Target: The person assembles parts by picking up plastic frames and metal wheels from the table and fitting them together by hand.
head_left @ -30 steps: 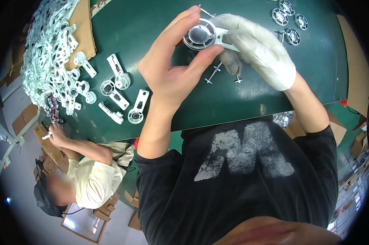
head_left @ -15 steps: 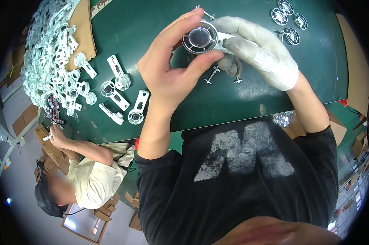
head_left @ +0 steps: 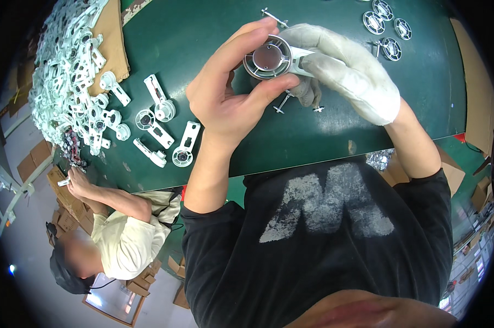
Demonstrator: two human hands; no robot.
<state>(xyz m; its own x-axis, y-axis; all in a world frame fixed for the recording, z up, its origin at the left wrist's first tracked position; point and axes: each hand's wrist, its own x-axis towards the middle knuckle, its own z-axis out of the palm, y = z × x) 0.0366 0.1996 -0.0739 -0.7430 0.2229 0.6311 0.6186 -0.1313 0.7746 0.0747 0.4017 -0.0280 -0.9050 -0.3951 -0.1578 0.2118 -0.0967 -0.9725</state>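
Between my two hands, above the table, is a pale plastic part with a round, spoked silver ring end (head_left: pixel 268 57) and a short arm. Bare thumb and fingers of my left hand (head_left: pixel 223 94) grip the ring from either side. My right hand (head_left: pixel 356 74), in a whitish glove, pinches the arm of the same part; its lower fingers are partly hidden beneath. Small silver pins with crosswise ends, such as one pin (head_left: pixel 282 103) below the held part and another pin (head_left: pixel 274 17) beyond it, lie on the green table (head_left: pixel 410 104).
At the far left rises a large heap of pale plastic parts (head_left: pixel 66 71) beside a cardboard sheet (head_left: pixel 111 44). Several single parts (head_left: pixel 160 101) lie left of my forearm. Silver spoked rings (head_left: pixel 374 23) sit at the far right. A co-worker (head_left: pixel 126 235) works at the table's left end.
The held part and my left hand have shifted slightly toward me, and the disc in the ring catches the light differently. Both hands keep their grip. The co-worker's head has moved a little.
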